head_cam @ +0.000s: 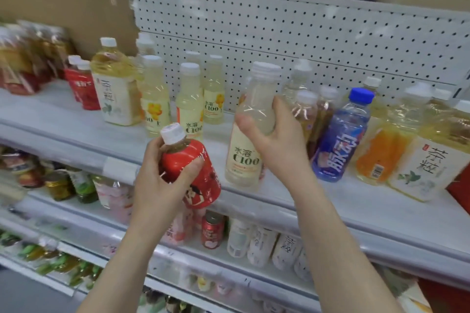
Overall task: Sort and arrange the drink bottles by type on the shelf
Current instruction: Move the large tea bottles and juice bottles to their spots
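Note:
My left hand (162, 180) grips a red-labelled tea bottle (195, 173) with a white cap, held tilted in front of the white shelf (330, 201). My right hand (274, 140) is wrapped around the upper body of a pale C100 lemon bottle (244, 155), which leans left with its base at the shelf's front edge. Three more C100 bottles (189, 104) stand upright to the left, in a group. Further left are a large yellow tea bottle (115, 89) and two red-labelled bottles (85, 89).
Right of my right hand stand a blue drink bottle (340, 140), an orange-labelled bottle (381, 152), a large pale tea bottle (427, 168) and several amber ones behind. A perforated back panel (305, 40) and cardboard (63, 2) rise behind. Lower shelves hold cans and bottles.

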Demonstrator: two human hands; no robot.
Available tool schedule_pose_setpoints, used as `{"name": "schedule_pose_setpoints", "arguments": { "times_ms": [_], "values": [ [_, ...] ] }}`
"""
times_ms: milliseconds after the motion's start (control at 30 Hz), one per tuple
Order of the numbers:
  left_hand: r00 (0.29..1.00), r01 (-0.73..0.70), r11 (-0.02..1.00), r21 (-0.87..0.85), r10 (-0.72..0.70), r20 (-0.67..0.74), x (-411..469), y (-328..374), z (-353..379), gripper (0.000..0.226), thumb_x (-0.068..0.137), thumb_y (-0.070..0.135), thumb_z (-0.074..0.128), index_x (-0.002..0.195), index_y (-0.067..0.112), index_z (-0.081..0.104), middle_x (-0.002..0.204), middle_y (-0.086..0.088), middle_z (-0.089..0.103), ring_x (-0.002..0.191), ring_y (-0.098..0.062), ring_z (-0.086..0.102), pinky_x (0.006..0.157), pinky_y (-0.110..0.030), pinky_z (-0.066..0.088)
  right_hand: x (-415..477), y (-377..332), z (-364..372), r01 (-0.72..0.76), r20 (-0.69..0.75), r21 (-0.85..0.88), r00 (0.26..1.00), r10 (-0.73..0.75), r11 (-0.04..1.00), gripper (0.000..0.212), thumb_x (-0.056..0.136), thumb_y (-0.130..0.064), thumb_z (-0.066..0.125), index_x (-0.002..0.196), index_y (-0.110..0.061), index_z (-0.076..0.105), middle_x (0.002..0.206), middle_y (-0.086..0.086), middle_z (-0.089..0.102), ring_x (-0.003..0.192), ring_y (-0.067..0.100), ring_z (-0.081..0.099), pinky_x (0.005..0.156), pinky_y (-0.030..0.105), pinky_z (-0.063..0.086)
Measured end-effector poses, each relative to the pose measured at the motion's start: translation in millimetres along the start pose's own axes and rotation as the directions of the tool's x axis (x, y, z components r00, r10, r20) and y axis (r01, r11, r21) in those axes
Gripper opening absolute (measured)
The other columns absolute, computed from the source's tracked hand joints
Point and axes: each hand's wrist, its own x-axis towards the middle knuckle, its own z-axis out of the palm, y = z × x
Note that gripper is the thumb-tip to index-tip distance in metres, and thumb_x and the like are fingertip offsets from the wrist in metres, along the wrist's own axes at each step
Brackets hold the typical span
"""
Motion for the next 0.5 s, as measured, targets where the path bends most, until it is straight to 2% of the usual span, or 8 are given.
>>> {"name": "schedule_pose_setpoints", "arguments": {
  "times_ms": [33,67,100,167,200,300,400,500],
  "values": [
    [1.000,0.002,1.000,0.003,-0.001,-0.004,6,-3,-11,0.076,0.060,0.066,0.070,0.130,0.045,0.049,0.119,0.015,0.064,0.104,-0.002,0.064,0.093,-0.038,0.054,7,-4,19,-0.001,0.006,0.010,1.000,0.001,1.000,0.028,0.089,-0.044,0.073,0.106,-0.036,0.053,0.098,-0.020,0.062,0.087,-0.018,0.059,0.075,0.008,0.046],
    [1.000,0.003,1.000,0.006,-0.003,-0.006,12,-6,-22,0.077,0.060,0.066,0.070,0.131,0.045,0.049,0.120,0.016,0.064,0.105,-0.003,0.064,0.094,-0.039,0.053,14,-7,38,-0.011,0.014,0.023,1.000,0.010,1.000,0.029,0.091,-0.040,0.074,0.107,-0.036,0.050,0.098,-0.023,0.059,0.086,-0.019,0.056,0.073,0.006,0.043],
    [1.000,0.003,1.000,0.009,-0.003,-0.007,16,-8,-32,0.078,0.060,0.066,0.070,0.132,0.046,0.048,0.119,0.017,0.063,0.103,0.001,0.063,0.093,-0.037,0.053,21,-6,57,-0.028,0.016,0.037,0.999,0.027,0.999,0.032,0.091,-0.037,0.074,0.112,-0.034,0.050,0.101,-0.023,0.059,0.089,-0.016,0.057,0.076,0.010,0.045],
    [1.000,0.005,1.000,0.016,-0.005,-0.005,24,-13,-47,0.078,0.060,0.065,0.070,0.132,0.047,0.048,0.118,0.020,0.063,0.100,0.006,0.062,0.089,-0.030,0.052,33,0,91,-0.079,-0.001,0.067,0.997,0.079,0.995,0.037,0.090,-0.034,0.075,0.119,-0.026,0.052,0.110,-0.010,0.065,0.098,0.003,0.063,0.087,0.030,0.052],
    [1.000,0.005,1.000,0.018,-0.005,-0.004,27,-15,-52,0.077,0.060,0.064,0.071,0.132,0.046,0.048,0.118,0.020,0.063,0.100,0.007,0.062,0.088,-0.029,0.052,38,3,106,-0.108,-0.009,0.070,0.994,0.109,0.992,0.040,0.089,-0.034,0.075,0.121,-0.024,0.052,0.113,-0.004,0.066,0.101,0.012,0.064,0.090,0.036,0.053],
    [1.000,0.010,1.000,0.015,-0.010,0.008,35,-22,-64,0.074,0.063,0.059,0.074,0.132,0.048,0.047,0.117,0.023,0.061,0.101,0.006,0.061,0.085,-0.025,0.050,53,12,136,-0.135,-0.033,0.063,0.990,0.137,0.989,0.046,0.090,-0.036,0.074,0.127,-0.020,0.053,0.119,0.000,0.065,0.108,0.018,0.063,0.092,0.039,0.052],
    [0.999,0.020,1.000,0.014,-0.020,0.024,42,-25,-68,0.075,0.065,0.061,0.082,0.130,0.049,0.047,0.119,0.023,0.060,0.103,0.003,0.060,0.080,-0.020,0.048,67,14,155,-0.136,-0.068,0.050,0.988,0.140,0.989,0.055,0.089,-0.037,0.074,0.134,-0.015,0.050,0.127,0.002,0.061,0.118,0.022,0.059,0.100,0.046,0.050],
    [0.999,0.020,1.000,0.001,-0.020,0.033,46,-23,-67,0.071,0.065,0.052,0.073,0.131,0.046,0.047,0.117,0.022,0.060,0.099,0.009,0.060,0.076,-0.014,0.045,81,13,166,-0.167,-0.079,0.021,0.983,0.168,0.986,0.060,0.090,-0.035,0.074,0.139,-0.012,0.046,0.134,0.006,0.056,0.124,0.024,0.054,0.105,0.047,0.046]
  ]
}}
